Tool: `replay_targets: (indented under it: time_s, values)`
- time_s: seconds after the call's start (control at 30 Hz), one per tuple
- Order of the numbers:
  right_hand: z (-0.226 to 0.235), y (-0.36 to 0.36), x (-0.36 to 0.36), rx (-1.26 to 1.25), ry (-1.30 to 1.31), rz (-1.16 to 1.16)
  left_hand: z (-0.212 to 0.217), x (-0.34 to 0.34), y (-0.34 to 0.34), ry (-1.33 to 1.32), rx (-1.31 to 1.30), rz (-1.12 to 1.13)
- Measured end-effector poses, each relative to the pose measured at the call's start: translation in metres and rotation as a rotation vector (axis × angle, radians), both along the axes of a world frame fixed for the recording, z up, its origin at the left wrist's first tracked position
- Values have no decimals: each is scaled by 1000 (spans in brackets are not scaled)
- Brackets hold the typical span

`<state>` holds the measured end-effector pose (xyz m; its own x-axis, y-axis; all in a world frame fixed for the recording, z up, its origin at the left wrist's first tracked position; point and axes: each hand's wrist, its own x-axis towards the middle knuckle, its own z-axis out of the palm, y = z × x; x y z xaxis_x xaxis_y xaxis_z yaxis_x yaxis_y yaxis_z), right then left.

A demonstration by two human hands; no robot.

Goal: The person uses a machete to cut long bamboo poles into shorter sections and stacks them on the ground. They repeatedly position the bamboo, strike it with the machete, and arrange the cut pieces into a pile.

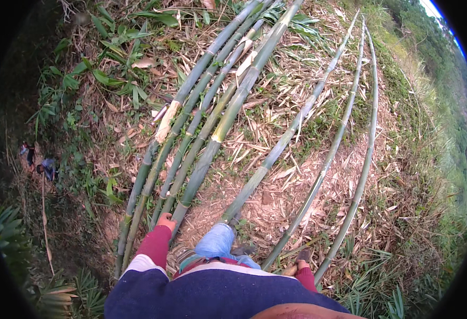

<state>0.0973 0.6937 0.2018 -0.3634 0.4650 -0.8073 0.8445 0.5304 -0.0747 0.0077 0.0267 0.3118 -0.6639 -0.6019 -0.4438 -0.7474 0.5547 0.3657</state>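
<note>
Far out to my left, down the slope, two small figures (38, 162) stand among the green undergrowth, well apart from me and not part of this work. Closer in, a bundle of cut bamboo poles (201, 117) lies side by side on dry leaf litter (276, 196), butt ends towards me, tops running up and away. My left hand (165, 219) sits at the butt end of this bundle, touching the inner poles near their cut ends; the fingers are curled down over them, but I cannot tell whether I am truly gripping or only resting there. Red cuff, navy sleeve. My bent knee in jeans (216, 240) is just right of that hand, with a single pole (292, 130) ending close beyond it. Further right, two thin, long poles (350, 159) curve up the slope, well apart from the bundle. My right hand (301, 264) is low beside their near ends, mostly hidden by the cuff; clenched or slack, cannot tell, though it seems to touch one pole end. Judgement: I am at the stage of taking hold of the butt ends. The next move calls for a firm grasp on one pole and sure footing on this slope.
</note>
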Motion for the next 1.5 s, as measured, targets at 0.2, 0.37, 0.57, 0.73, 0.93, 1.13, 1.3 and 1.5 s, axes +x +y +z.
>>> replay_targets:
  time_s: [0.2,0.37,0.57,0.73,0.93,1.13,1.3,1.5]
  values:
    - [-33,78,-82,-5,-278,847,-53,33,36,-57,297,176]
    - [76,23,-227,201,-95,801,-12,-29,48,57,385,276]
    - [176,-66,-360,-147,294,116,7,-102,35,273,407,438]
    - [122,-42,-442,-62,210,527,-15,-85,44,355,424,665]
    - [84,-64,-511,196,-189,1271,-60,16,109,382,92,776]
    - [102,-27,-574,-19,-92,1106,41,-41,189,182,189,950]
    - [81,-13,-638,-18,-23,1212,61,-45,231,254,49,905]
    - [59,1,-657,-204,12,600,104,-40,233,195,-167,1052]
